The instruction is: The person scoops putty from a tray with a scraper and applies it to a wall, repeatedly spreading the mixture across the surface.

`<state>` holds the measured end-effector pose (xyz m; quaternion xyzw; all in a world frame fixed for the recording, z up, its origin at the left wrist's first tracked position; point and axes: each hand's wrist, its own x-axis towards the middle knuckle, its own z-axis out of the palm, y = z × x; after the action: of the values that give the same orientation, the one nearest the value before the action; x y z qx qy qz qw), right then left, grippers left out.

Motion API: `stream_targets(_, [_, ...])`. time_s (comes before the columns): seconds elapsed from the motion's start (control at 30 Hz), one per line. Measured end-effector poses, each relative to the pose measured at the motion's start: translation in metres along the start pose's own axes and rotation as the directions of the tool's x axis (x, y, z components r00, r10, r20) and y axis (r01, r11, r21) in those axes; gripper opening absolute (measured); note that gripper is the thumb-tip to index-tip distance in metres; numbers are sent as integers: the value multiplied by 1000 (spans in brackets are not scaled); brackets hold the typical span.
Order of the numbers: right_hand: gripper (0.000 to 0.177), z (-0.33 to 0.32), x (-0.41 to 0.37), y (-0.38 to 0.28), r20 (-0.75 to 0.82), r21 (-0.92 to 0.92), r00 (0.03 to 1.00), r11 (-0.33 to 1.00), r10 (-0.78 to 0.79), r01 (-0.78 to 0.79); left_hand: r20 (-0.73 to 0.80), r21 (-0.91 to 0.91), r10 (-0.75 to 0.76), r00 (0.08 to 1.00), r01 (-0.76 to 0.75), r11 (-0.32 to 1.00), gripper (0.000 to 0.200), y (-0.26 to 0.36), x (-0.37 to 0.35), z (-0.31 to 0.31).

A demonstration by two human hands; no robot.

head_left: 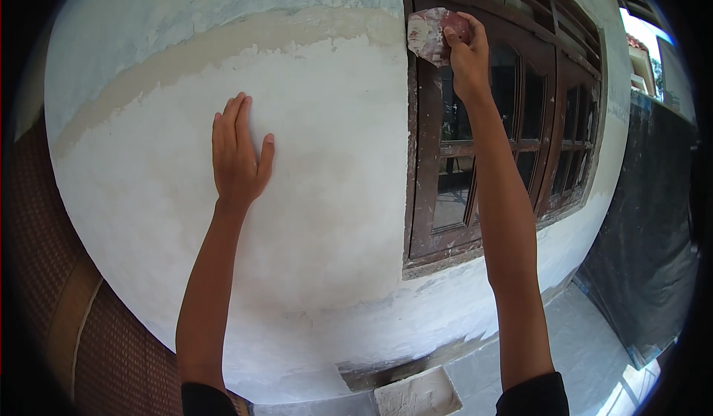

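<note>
My right hand (pixel 469 56) is raised to the upper left corner of the window and pinches a flat reddish putty spreader (pixel 431 36). White paste is smeared over the spreader, thickest on its left part. The spreader overlaps the edge where the wall meets the window frame (pixel 425 245). My left hand (pixel 239 152) lies against the white wall (pixel 334 171), fingers stretched upward and thumb apart, holding nothing. Above it, a beige bare band (pixel 223 41) curves between the smooth white coat and a bluish-white patch.
A tray (pixel 418 394) with whitish paste stands on the grey floor (pixel 579 342) below the wall. Brown window shutters (pixel 512 112) with glass panes are on the right, beyond them a dark sheet (pixel 642 223). Brown woven panels (pixel 119 349) stand at the left.
</note>
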<state>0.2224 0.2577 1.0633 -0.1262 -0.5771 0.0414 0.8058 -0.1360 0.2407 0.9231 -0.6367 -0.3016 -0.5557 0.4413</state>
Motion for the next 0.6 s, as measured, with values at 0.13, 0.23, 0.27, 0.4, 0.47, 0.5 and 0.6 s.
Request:
stream_targets(0.13, [34, 22, -8, 6, 154, -86, 975, 981, -157, 171, -3, 7, 6, 1000, -6, 1000, 59, -1, -1, 2])
stream_targets(0.23, [34, 16, -12, 5, 87, -190, 994, 979, -61, 77, -2, 5, 21, 1000, -21, 1000, 59, -1, 0, 1])
stream_targets(0.27, [34, 11, -10, 6, 38, -119, 999, 993, 3, 2, -2, 7, 20, 1000, -20, 1000, 60, -1, 0, 0])
stream_targets(0.4, [36, 10, -8, 0, -6, 43, 1000, 999, -17, 17, -10, 20, -3, 1000, 4, 1000, 59, 1, -1, 2])
stream_targets(0.47, [35, 29, -13, 1, 70, 6, 993, 996, -91, 91, 0, 27, 8, 1000, -8, 1000, 60, -1, -1, 2])
stream_targets(0.5, [35, 33, -15, 1, 86, -112, 993, 990, -75, 84, 3, 26, 7, 1000, -7, 1000, 60, -2, -2, 2])
stream_targets(0.6, [36, 25, -14, -5, 42, -161, 999, 987, 16, -9, 4, 13, 15, 1000, -15, 1000, 60, -3, -1, 2])
